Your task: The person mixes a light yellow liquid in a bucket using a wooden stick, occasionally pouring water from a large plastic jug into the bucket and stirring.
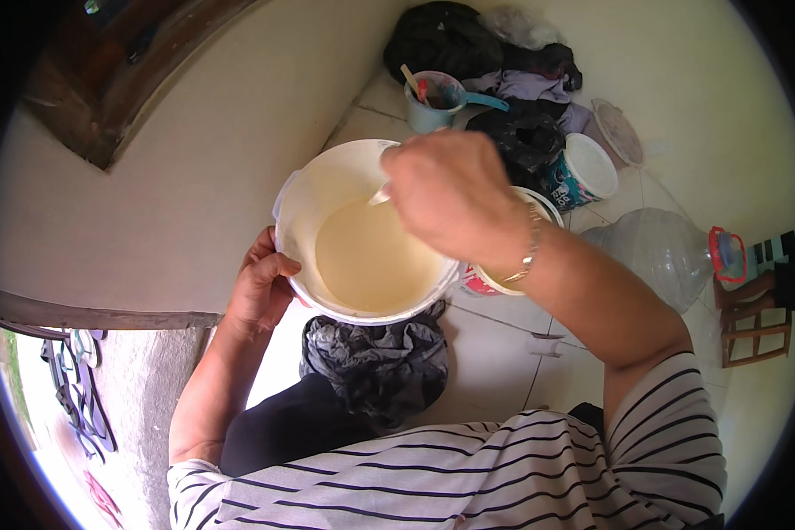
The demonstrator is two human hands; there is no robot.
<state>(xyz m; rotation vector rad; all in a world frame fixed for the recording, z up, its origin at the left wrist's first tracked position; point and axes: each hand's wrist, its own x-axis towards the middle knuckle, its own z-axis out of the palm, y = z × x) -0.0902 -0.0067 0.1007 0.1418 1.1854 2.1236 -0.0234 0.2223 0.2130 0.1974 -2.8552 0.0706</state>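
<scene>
A white bucket (283, 199) with pale cream liquid (371, 261) in its bottom is tilted toward me in the middle of the view. My left hand (261, 278) grips the bucket at its left rim, thumb over the edge. Above the bucket's right side, my right hand (459, 190) is closed round a short pale tool (379, 195); its kind cannot be made out, as the fist covers most of it. The right hand is somewhat smeared by motion. Partly hidden under my right wrist, another white bucket (552, 209) stands behind the first.
Dark crumpled cloth (375, 362) lies below the bucket. Beyond stand a light-blue dipper (433, 115) holding tools, black bags (442, 40) and a teal-labelled tub (583, 172). To the right are a big clear bottle (658, 252) and a wooden stool (755, 340). A wall (177, 177) borders the left.
</scene>
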